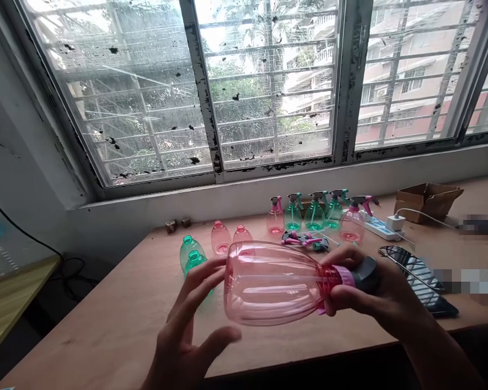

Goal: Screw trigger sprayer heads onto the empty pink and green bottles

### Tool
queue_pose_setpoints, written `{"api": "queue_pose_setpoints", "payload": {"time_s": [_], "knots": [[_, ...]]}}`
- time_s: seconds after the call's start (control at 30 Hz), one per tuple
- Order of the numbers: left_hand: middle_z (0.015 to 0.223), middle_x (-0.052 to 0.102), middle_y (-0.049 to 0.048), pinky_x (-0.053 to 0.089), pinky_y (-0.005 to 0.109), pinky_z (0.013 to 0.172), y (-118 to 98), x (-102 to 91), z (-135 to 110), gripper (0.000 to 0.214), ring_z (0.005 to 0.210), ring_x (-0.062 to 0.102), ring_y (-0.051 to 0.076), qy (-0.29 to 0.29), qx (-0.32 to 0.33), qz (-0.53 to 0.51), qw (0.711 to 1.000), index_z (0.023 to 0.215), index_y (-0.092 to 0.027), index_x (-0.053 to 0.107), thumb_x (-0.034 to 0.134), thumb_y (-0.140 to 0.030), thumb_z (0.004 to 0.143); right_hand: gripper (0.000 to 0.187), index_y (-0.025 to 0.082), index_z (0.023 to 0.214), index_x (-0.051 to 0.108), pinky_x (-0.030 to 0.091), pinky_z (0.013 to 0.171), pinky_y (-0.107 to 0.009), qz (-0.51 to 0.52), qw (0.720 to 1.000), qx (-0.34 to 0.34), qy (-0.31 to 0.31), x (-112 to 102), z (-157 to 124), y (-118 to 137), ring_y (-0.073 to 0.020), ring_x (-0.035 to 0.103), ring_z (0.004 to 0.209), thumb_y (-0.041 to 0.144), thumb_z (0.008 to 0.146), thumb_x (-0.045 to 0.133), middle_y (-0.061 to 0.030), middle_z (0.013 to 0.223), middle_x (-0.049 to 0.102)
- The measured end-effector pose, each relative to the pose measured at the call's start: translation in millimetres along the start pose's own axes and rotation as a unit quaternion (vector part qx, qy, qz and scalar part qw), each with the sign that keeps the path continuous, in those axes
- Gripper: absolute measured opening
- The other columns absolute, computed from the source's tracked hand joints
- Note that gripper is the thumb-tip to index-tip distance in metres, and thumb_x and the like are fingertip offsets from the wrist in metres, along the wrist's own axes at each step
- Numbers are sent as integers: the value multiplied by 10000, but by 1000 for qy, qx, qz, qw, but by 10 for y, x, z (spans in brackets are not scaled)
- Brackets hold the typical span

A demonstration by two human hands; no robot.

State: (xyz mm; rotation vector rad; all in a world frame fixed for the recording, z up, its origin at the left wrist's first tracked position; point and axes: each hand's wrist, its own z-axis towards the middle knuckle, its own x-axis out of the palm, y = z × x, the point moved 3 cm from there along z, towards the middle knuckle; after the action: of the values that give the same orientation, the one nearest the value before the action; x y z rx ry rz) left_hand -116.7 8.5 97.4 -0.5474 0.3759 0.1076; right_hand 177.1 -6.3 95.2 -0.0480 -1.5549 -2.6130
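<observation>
A pink see-through spray bottle (272,284) lies on its side in the air above the wooden table (117,319). My right hand (370,295) is closed around its neck and the dark spray head (366,273) with its pink collar. My left hand (187,325) is at the bottle's base, fingers spread and touching the bottom, thumb out below. Behind it stand two green bottles without caps (192,255) and two pink ones without caps (220,237).
A row of pink and green bottles with spray heads (315,214) stands near the window wall. Loose spray heads (303,239) lie before them. A phone (421,276), a white power strip (380,227) and a cardboard box (427,200) are at the right.
</observation>
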Motion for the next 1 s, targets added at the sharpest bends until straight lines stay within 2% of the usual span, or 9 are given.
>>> {"api": "queue_pose_setpoints", "payload": {"time_s": [0.1, 0.2, 0.37, 0.43, 0.5, 0.6, 0.7, 0.87, 1.0], "knots": [[1535, 510, 95, 508, 400, 1124, 4, 12, 3, 662, 1392, 522, 325, -6, -4, 11, 1000, 1534, -339, 514, 678, -583, 940, 295, 199, 940, 746, 574, 490, -276, -3, 1000, 2, 3, 13, -12, 15, -218, 743, 540, 346, 764, 932, -13, 595, 761], [1554, 495, 50, 469, 373, 1165, 5, 34, 21, 544, 1448, 475, 290, -4, 5, 49, 999, 1532, -397, 500, 658, -401, 1012, 281, 197, 933, 750, 603, 517, -276, 10, 1000, 7, 6, 27, -10, 15, -213, 750, 553, 344, 773, 928, -10, 609, 758], [1602, 482, -28, 401, 373, 1226, -18, 88, 13, 577, 1503, 435, 233, -8, -1, 40, 999, 1521, -500, 463, 605, -205, 1047, 282, 192, 944, 764, 642, 561, -270, 40, 999, 14, -7, 40, 8, -5, -193, 757, 568, 333, 771, 935, -9, 674, 761], [1595, 501, -25, 380, 408, 1239, -21, 98, -2, 554, 1514, 418, 251, -37, -36, 26, 998, 1515, -499, 473, 638, -278, 1034, 285, 192, 950, 759, 642, 556, -274, 36, 999, 16, -8, 50, 7, -10, -200, 762, 565, 328, 772, 934, -10, 661, 761], [1581, 520, 22, 356, 473, 1246, -14, 106, -7, 595, 1511, 410, 310, -60, -73, 14, 995, 1532, -442, 479, 694, -458, 978, 281, 195, 947, 754, 631, 534, -266, 13, 1000, 9, -5, 61, 1, -8, -202, 760, 561, 320, 772, 934, -12, 650, 762], [1520, 557, 78, 387, 514, 1211, -8, 117, 17, 616, 1465, 448, 365, -74, -80, 23, 994, 1487, -362, 571, 699, -585, 927, 291, 205, 953, 754, 610, 499, -239, -28, 1000, -7, 3, 76, -1, -8, -192, 757, 573, 311, 758, 941, -15, 690, 769], [1468, 589, 52, 431, 474, 1177, -7, 121, 54, 506, 1430, 493, 327, -84, -59, 50, 994, 1454, -404, 597, 711, -457, 964, 322, 212, 992, 752, 638, 521, -253, -40, 999, -13, -3, 76, 17, -15, -195, 766, 596, 318, 755, 942, -14, 732, 781], [1460, 595, 34, 458, 449, 1162, -30, 122, 75, 585, 1409, 526, 293, -69, -12, 48, 996, 1482, -446, 547, 734, -244, 966, 309, 211, 985, 738, 668, 584, -269, 6, 1000, 12, -9, 68, 42, -31, -193, 778, 600, 317, 771, 934, 8, 696, 778], [1464, 573, 57, 412, 433, 1185, -5, 103, 69, 590, 1429, 476, 322, -67, -54, 22, 996, 1469, -405, 583, 726, -561, 917, 289, 217, 973, 736, 625, 527, -231, -6, 1000, -1, 5, 75, 30, -22, -183, 771, 598, 281, 772, 933, 3, 721, 777]]}}
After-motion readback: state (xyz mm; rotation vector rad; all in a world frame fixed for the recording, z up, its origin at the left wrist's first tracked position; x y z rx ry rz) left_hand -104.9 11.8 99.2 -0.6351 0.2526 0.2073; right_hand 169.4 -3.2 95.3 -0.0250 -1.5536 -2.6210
